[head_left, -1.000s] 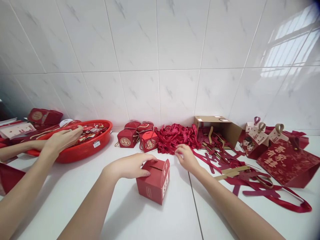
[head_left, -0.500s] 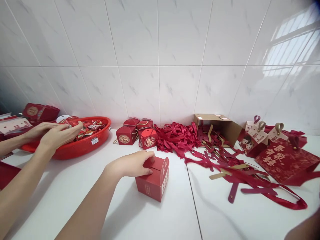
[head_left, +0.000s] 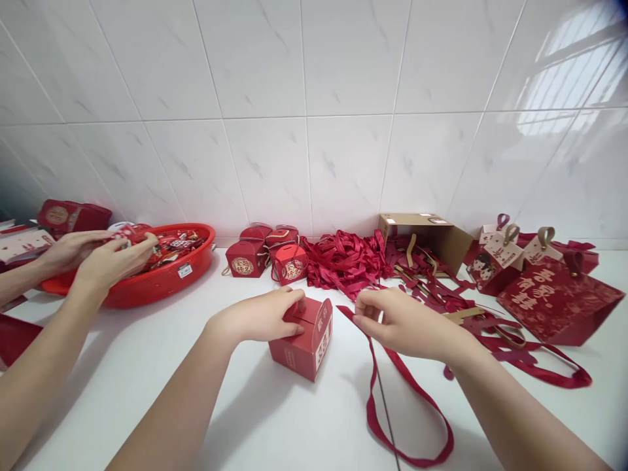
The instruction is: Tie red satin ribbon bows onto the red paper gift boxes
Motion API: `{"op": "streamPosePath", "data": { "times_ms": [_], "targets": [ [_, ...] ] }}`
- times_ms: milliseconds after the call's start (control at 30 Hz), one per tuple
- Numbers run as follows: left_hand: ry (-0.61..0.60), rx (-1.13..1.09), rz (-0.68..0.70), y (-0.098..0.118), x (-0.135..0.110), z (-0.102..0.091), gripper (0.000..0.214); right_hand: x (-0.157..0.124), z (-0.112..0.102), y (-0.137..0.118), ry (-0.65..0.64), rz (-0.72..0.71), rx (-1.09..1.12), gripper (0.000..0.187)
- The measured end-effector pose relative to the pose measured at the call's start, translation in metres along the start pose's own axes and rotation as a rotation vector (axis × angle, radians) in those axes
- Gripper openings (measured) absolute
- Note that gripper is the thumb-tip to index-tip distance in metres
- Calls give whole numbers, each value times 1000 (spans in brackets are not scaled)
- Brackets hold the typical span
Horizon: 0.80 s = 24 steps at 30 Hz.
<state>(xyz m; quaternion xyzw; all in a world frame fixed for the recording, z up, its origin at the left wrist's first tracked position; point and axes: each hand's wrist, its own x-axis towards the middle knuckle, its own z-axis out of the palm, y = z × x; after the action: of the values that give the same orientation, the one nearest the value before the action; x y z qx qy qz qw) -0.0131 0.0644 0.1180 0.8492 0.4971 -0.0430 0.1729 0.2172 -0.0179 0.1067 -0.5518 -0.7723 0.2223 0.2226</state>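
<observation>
Head cam, looks fwd/down, close over counter (head_left: 275, 425)

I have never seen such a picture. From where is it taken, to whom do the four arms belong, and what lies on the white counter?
The camera sits on a person's head and looks down at their bare hands. The left hand grips the top of a small red box; the right hand pinches a red ribbon. The other hands at far left are a co-worker's, over a red basin. Behind lie a ribbon pile, a tipped cardboard box, finished boxes and gift bags.
</observation>
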Motion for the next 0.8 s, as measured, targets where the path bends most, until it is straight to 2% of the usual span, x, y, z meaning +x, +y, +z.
{"op": "streamPosePath", "data": {
  "times_ms": [133, 800],
  "targets": [
    [-70, -23, 79, 1, 2, 1, 19, 8, 13, 5, -63, 5, 8, 18],
    [-56, -88, 91, 3, 1, 5, 13, 10, 21, 3, -71, -8, 35, 20]
  ]
}}
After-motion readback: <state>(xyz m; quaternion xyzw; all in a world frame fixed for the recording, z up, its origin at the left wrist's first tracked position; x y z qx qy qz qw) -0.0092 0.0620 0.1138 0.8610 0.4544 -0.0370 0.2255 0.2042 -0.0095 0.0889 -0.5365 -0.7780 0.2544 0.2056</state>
